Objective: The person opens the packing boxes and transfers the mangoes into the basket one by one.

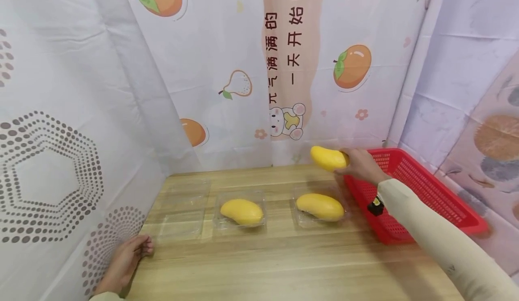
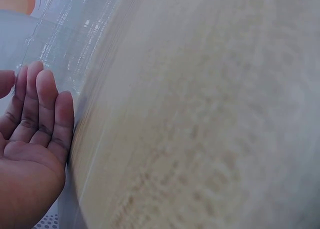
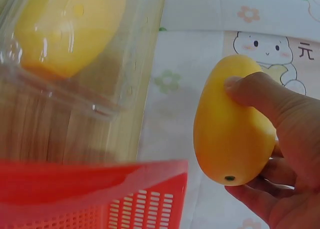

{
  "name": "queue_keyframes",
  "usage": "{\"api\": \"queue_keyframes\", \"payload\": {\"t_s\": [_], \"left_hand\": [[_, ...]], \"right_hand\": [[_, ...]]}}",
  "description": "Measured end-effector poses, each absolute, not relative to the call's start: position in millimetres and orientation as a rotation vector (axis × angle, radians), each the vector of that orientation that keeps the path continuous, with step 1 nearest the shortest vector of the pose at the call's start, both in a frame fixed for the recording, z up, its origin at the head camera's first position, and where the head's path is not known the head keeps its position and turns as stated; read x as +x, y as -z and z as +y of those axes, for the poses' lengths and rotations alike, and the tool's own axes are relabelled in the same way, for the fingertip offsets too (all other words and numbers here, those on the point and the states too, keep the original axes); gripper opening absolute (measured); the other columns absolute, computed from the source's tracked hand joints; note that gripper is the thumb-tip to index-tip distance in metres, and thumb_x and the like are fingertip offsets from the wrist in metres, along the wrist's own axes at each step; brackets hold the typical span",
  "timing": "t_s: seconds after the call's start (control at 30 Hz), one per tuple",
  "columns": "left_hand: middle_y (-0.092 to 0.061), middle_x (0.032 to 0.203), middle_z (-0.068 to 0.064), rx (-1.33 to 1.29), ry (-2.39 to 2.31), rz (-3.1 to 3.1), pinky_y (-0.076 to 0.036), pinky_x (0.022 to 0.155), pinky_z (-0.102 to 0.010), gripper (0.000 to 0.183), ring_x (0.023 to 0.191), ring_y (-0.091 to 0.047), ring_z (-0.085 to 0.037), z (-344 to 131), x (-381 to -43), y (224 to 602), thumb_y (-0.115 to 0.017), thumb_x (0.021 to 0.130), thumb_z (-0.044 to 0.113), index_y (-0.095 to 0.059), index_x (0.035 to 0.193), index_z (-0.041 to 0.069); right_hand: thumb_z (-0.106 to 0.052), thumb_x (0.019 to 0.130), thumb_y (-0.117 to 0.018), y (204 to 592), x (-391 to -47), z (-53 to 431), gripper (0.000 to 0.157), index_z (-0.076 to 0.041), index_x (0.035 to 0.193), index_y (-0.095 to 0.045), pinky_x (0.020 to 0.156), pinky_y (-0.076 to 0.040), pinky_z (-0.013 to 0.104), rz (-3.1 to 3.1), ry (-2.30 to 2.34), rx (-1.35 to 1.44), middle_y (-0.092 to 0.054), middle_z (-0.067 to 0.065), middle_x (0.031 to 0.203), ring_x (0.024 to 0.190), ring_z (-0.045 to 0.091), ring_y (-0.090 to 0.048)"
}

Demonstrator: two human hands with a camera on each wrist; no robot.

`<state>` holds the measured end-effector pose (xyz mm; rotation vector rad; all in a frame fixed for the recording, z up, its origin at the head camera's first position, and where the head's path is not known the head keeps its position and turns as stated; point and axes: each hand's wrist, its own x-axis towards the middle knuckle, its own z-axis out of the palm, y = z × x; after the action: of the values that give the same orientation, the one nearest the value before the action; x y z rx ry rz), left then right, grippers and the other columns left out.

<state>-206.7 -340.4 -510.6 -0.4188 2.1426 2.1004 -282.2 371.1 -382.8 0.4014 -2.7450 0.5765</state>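
Held up near the back edge of the table, a yellow mango [image 1: 329, 158] is gripped by my right hand [image 1: 358, 166], thumb on one side and fingers beneath in the right wrist view. Below it a second mango [image 1: 320, 207] lies in a clear plastic box [image 1: 299, 220]. Another mango [image 1: 242, 212] sits in the middle clear box [image 1: 219, 223]. My left hand [image 1: 129, 261] rests at the table's left edge with fingers loosely bent and nothing in them, near the left clear box [image 1: 180, 226].
A red plastic basket [image 1: 405, 175] with slotted walls stands at the right, just under my right forearm. The wooden table [image 1: 251, 265] meets printed cloth [image 1: 227, 44] at the back and sides. Nothing shows inside the left box.
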Motion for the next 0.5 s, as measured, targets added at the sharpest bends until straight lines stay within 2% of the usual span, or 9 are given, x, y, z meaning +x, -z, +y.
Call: {"api": "queue_keyframes", "payload": {"t_s": [0.3,0.5], "left_hand": [[-0.068,0.091,-0.004,-0.405,-2.106,2.151,-0.058,0.081,-0.032,0.022,0.085,-0.066,-0.016,-338.3,-206.4,511.5,-0.049,0.109,0.011,-0.066,0.104,-0.001],[-0.068,0.091,-0.004,-0.403,-2.103,2.155,-0.058,0.081,-0.032,0.022,0.085,-0.066,-0.016,-338.3,-207.2,511.1,-0.047,0.109,0.01,-0.066,0.105,-0.001]], "right_hand": [[-0.017,0.076,-0.09,381.3,-276.0,392.4,0.039,-0.002,0.106,-0.069,0.068,-0.044,0.04,-2.7,-0.589,0.383,-0.062,0.006,0.084,0.076,0.025,-0.053],[-0.015,0.074,-0.092,382.8,-274.7,408.0,0.045,-0.004,0.111,-0.07,0.07,-0.043,0.041,-2.618,-0.596,0.404,-0.063,0.006,0.089,0.08,0.025,-0.052]]}}
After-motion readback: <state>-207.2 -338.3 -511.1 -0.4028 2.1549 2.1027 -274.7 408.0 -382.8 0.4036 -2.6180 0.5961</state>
